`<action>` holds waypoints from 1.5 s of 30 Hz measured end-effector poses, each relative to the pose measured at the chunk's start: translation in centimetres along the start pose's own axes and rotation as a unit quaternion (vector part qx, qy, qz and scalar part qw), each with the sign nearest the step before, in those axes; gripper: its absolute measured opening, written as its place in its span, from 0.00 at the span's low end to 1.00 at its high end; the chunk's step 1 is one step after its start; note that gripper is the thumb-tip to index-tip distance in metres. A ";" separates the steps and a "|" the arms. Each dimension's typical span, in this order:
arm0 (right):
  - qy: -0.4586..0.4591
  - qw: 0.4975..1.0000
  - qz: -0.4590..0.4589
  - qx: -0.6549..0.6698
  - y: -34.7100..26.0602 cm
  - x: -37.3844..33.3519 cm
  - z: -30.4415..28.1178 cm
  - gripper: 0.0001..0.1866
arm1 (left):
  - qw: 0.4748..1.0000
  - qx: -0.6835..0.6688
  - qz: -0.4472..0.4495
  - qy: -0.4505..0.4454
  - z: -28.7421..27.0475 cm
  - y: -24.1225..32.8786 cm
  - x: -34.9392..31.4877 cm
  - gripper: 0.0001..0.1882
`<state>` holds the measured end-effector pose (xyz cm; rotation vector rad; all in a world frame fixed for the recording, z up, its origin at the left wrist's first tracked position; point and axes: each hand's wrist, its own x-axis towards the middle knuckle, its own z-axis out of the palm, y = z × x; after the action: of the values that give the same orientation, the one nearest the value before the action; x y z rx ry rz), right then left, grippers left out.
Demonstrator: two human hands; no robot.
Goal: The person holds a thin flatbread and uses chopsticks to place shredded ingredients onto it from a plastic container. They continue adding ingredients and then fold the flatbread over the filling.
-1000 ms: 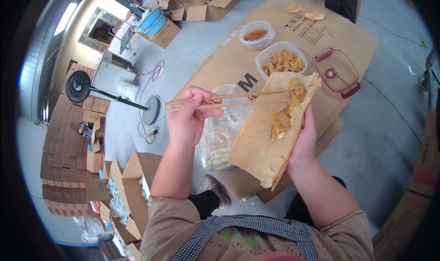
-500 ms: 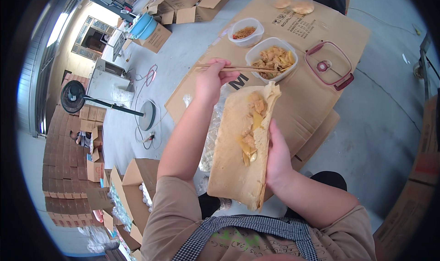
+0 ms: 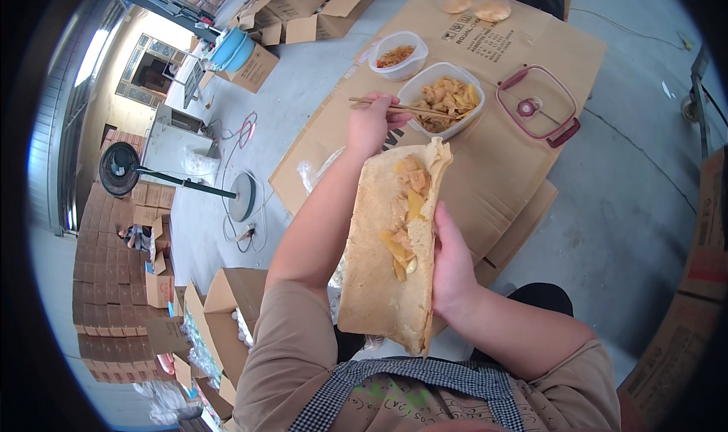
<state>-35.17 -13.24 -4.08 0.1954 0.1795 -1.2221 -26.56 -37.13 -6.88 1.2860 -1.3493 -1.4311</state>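
Observation:
My left hand (image 3: 370, 125) is closed on a pair of wooden chopsticks (image 3: 422, 111), whose tips reach into the sliced, yellowish-brown food (image 3: 449, 98) in a square clear plastic container (image 3: 410, 91). With my right hand (image 3: 453, 269) I grip the right edge of a large folded flatbread (image 3: 370, 258) in front of my chest; most of those fingers are hidden behind it. A strip of the same kind of food (image 3: 408, 208) lies lengthwise along the bread near its right edge.
A smaller container (image 3: 398, 74) of reddish shredded food stands beyond. A clear lid with a dark red rim (image 3: 560, 137) lies to the right. Round breads in a plastic bag (image 3: 491, 9) rest at the far end of the cardboard (image 3: 523, 61). A fan (image 3: 120, 164) and boxes (image 3: 236, 288) are left.
My left hand has moved right, nearer the square container, and the chopsticks with it. The flatbread and my right hand have shifted slightly left.

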 end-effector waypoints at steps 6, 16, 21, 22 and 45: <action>0.010 1.000 0.005 0.003 -0.2 -0.2 0.2 0.32 | 0.998 -0.041 -0.014 0.049 -1.3 -0.4 -0.5 0.11; 0.024 0.998 -0.063 -0.013 -1.8 1.2 -0.8 0.32 | 0.987 -0.141 0.037 0.064 -4.5 3.6 -3.1 0.12; 0.041 0.992 -0.115 -0.021 -3.0 1.9 -0.6 0.33 | 0.984 -0.167 0.047 -0.033 -8.1 10.2 -10.5 0.11; 0.036 0.991 -0.123 -0.021 -3.3 1.9 -0.6 0.33 | 0.982 -0.169 0.043 -0.068 -8.2 10.9 -11.8 0.10; -0.005 0.995 -0.100 -0.015 -3.8 1.1 0.5 0.32 | 0.988 -0.010 0.085 -0.127 -8.5 12.5 -20.8 0.11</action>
<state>-38.38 -15.60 -4.05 0.1481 0.2131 -1.4183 -15.50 -20.55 9.31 0.9732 -1.5660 -1.5211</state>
